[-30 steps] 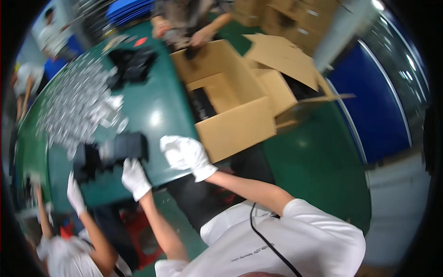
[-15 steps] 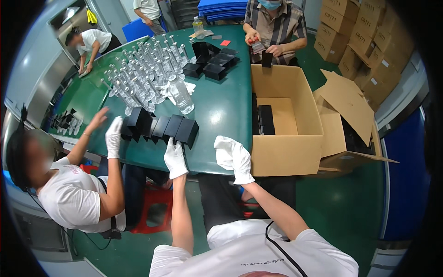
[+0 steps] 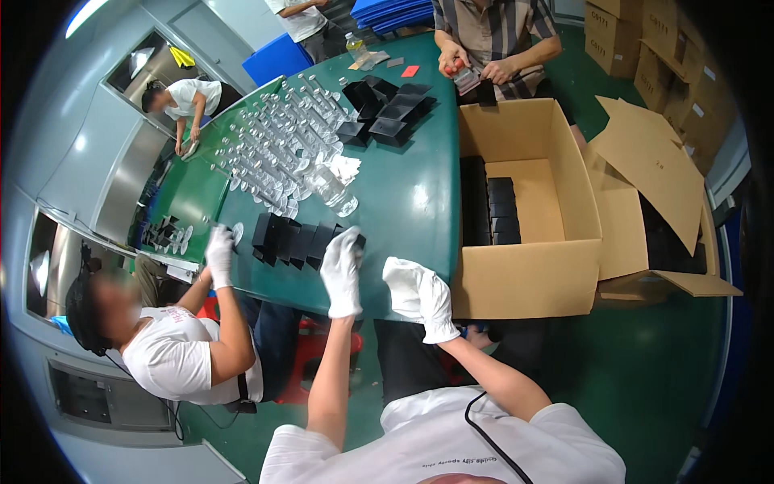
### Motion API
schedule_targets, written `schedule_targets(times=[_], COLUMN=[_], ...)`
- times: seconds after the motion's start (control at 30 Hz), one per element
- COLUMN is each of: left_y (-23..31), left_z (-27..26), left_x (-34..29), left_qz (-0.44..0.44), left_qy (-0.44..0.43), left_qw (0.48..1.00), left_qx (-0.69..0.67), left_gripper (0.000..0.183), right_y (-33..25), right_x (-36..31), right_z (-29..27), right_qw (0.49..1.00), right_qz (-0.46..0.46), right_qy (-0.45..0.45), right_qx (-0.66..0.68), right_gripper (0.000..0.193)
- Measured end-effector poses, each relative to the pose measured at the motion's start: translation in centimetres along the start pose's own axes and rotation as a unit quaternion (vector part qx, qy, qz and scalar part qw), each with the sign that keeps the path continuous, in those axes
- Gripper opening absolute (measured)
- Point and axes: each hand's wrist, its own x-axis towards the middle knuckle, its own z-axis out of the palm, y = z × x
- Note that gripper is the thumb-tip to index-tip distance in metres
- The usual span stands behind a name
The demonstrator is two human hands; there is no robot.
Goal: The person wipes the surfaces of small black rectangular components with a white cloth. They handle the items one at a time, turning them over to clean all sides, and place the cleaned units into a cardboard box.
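From the head view, my left hand [image 3: 342, 270], in a white glove, rests on the near end of a row of black boxes [image 3: 294, 240] that stand side by side on the green surface [image 3: 403, 202], close to its near edge. My fingers [image 3: 348, 244] curl over the end box; whether they actually pinch it I cannot tell. My right hand [image 3: 419, 294] hangs past the edge, fingers loosely spread and holding nothing. The boxes look small, light and stiff, with smooth, perhaps slippery faces, so I judge the best hold is across two opposite flat sides. More of them are stacked inside the open cardboard carton [image 3: 524, 278] just to my right. A co-worker's gloved hand [image 3: 218, 252] touches the row's far end.
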Motion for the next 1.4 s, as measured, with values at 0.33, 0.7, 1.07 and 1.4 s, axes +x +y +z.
schedule_targets(times=[0.33,0.7,1.07,1.4], left_y=[-4.1,-7.1,-2.6,-6.0], left_z=[16.6,15.1,19.6,21.0], left_x=[20.9,28.3,31.7,28.3], left_qz=[0.189,0.062,0.196,0.155], left_qy=[-0.059,0.080,0.131,0.100], left_qw=[0.848,0.908,0.866,0.966], left_qx=[0.491,0.407,0.440,0.182], left_gripper=[0.078,0.050,0.049,0.040], right_y=[-1.4,-4.3,-5.3,-4.7], right_x=[-0.2,0.8,2.1,1.9], right_z=[-0.7,-3.1,-3.8,-3.5], right_qw=[0.994,0.967,0.931,0.878], right_qz=[-0.045,-0.001,0.044,0.092], right_qy=[0.032,-0.032,-0.050,-0.062], right_qx=[0.091,0.254,0.360,0.466], right_gripper=[0.022,0.023,0.022,0.026])
